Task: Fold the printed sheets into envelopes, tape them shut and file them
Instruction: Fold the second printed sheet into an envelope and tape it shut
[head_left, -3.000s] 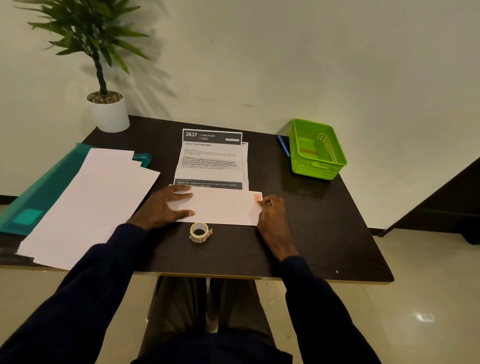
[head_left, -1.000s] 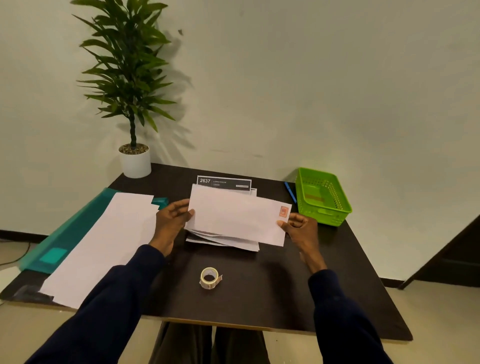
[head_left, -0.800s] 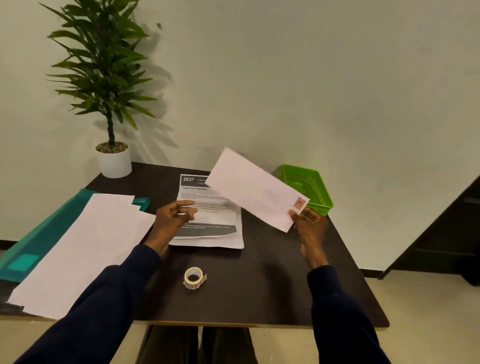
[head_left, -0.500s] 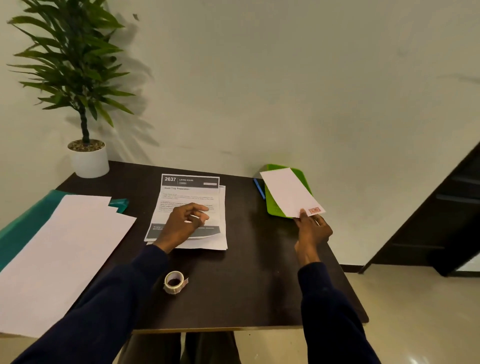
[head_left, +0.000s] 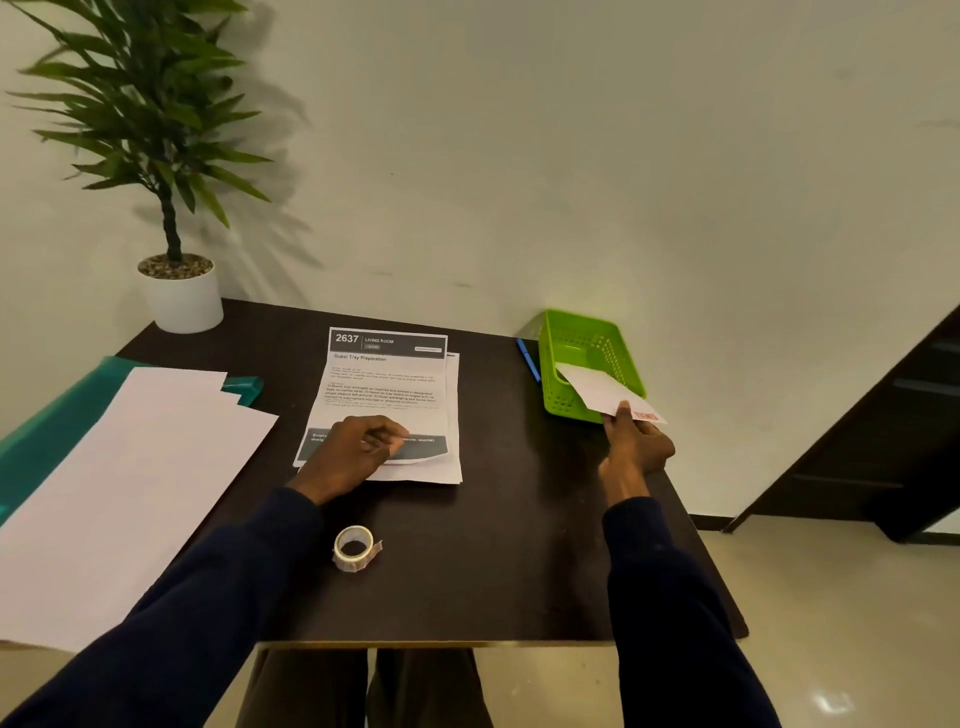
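My right hand (head_left: 635, 444) grips the near end of a white envelope (head_left: 597, 391) with a red stamp. The envelope's far end dips into the green basket (head_left: 566, 343) at the table's right back. My left hand (head_left: 358, 451) rests with curled fingers on the bottom edge of the printed sheets (head_left: 387, 384), a small stack in the middle of the dark table (head_left: 498, 571). The top sheet's bottom edge is slightly lifted under the fingers. A roll of clear tape (head_left: 355, 547) lies in front, between my arms.
Blank white sheets (head_left: 124, 483) lie on a teal folder (head_left: 41, 431) at the left. A blue pen (head_left: 528, 359) sits left of the basket. A potted plant (head_left: 176, 291) stands at the back left corner. The table's right edge is close to my right arm.
Both hands lifted the envelope off the printed stack. My right hand then carried it right and lowered its far end into the green basket. My left hand dropped onto the printed sheets.
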